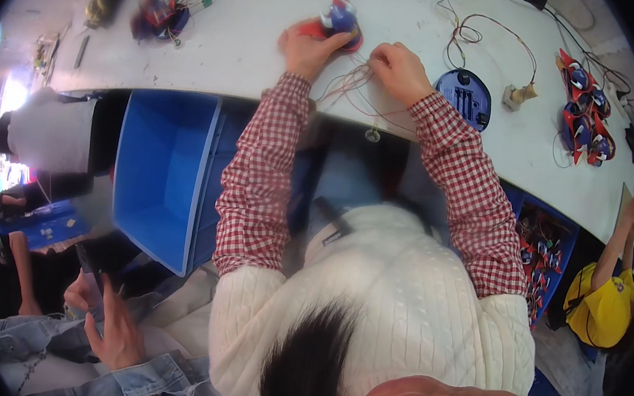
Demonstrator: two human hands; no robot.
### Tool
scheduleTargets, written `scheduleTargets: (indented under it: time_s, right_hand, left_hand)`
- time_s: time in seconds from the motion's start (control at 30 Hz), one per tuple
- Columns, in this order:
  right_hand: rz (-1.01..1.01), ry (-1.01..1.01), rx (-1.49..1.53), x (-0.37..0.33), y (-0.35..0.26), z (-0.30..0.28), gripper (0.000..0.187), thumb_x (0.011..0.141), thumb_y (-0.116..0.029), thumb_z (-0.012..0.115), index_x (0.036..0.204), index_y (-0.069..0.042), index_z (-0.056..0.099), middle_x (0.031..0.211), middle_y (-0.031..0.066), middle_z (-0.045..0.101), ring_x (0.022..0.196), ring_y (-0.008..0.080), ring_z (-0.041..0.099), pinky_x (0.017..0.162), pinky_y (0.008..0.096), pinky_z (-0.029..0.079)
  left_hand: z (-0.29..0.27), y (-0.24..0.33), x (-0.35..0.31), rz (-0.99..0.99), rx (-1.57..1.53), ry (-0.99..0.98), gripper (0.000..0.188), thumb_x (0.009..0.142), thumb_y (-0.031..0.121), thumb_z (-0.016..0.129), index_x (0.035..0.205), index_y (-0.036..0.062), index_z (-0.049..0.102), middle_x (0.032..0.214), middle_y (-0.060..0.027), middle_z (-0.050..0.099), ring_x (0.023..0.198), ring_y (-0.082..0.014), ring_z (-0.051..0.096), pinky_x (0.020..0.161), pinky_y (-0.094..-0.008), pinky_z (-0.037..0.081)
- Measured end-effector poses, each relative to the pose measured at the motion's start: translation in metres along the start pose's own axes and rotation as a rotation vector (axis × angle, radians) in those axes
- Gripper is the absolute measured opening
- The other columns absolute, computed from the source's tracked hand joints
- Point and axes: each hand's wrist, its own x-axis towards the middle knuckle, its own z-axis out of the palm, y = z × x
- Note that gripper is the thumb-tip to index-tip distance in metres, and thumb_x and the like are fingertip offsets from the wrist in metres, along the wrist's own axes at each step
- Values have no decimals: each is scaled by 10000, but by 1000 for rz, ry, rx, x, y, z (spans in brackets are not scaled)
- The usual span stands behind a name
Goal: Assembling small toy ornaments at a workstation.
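At the white desk [231,55], the left hand [309,50] holds a red and blue plastic toy piece with white markings [340,20], its thumb lying along the near part of the blue body. This grip is closed around the piece's near and left side. The piece sits in front of the person, near the upper edge of the view; its narrow red tip points away from the wearer, toward the far side, and its long axis runs from that tip back toward the wearer, leaning slightly rightward at the near end.

The right hand [401,70] is just beside it, its grip narrow, with thumb and forefinger brought together on a loose bundle of thin red and pale wires [349,84]; which strand is pinched cannot be told. The wires spread over the near edge, where a small round metallic part [372,135] hangs.

Right of that hand lies a dark blue oval plastic base with an open compartment [463,98], its long axis running roughly away from the wearer. Beyond it stands a small pale and tan part with a cable [520,96], then a cluster of red and blue pieces [587,112]. Another dark red and blue cluster [163,15] lies far to the left. Below the edge is a blue plastic bin [161,173].
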Motion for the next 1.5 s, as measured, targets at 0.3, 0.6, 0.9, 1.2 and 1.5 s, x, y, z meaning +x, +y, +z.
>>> scheduleTargets:
  time_s: [0.3, 0.6, 0.9, 1.2, 1.5]
  right_hand:
    - [118, -193, 486, -5, 11, -35, 152, 849, -153, 588, 889, -17, 644, 729, 52, 592, 583, 127, 503, 523, 236, 418]
    - [233, -244, 822, -28, 9, -75, 135, 841, -129, 635, 870, 3, 646, 707, 47, 603, 531, 83, 488, 469, 183, 404]
    - [288, -140, 876, -59, 46, -118, 137, 842, -127, 646, 875, 5, 659, 711, 52, 607, 553, 92, 513, 491, 186, 439]
    - [-264, 474, -494, -72, 116, -109, 189, 761, -233, 612, 691, -58, 635, 769, 84, 603, 775, 280, 554, 683, 374, 485]
    - [156, 422, 602, -76, 61, -85, 166, 893, -166, 555, 1008, -53, 595, 873, 62, 602, 740, 173, 573, 697, 282, 478]
  left_hand:
    - [-19, 33, -28, -133, -627, -170, 478, 751, 199, 759, 1103, -75, 586, 1147, -195, 554, 1040, -267, 588, 822, -282, 533]
    - [-7, 36, -59, -270, -1011, -196, 465, 804, 126, 721, 1163, -76, 504, 1111, -204, 568, 1061, -299, 574, 869, -327, 530]
    - [40, 69, -86, -238, -891, -480, 390, 776, 96, 729, 1092, -64, 565, 1040, -171, 613, 958, -264, 610, 836, -300, 526]
    - [94, 112, -100, -9, -614, -680, 382, 736, 43, 736, 1069, -77, 594, 967, -147, 664, 849, -224, 640, 791, -292, 531]
    - [82, 105, -107, -153, -808, -657, 483, 715, -71, 703, 1163, -66, 519, 1040, -207, 623, 863, -260, 662, 727, -276, 567]
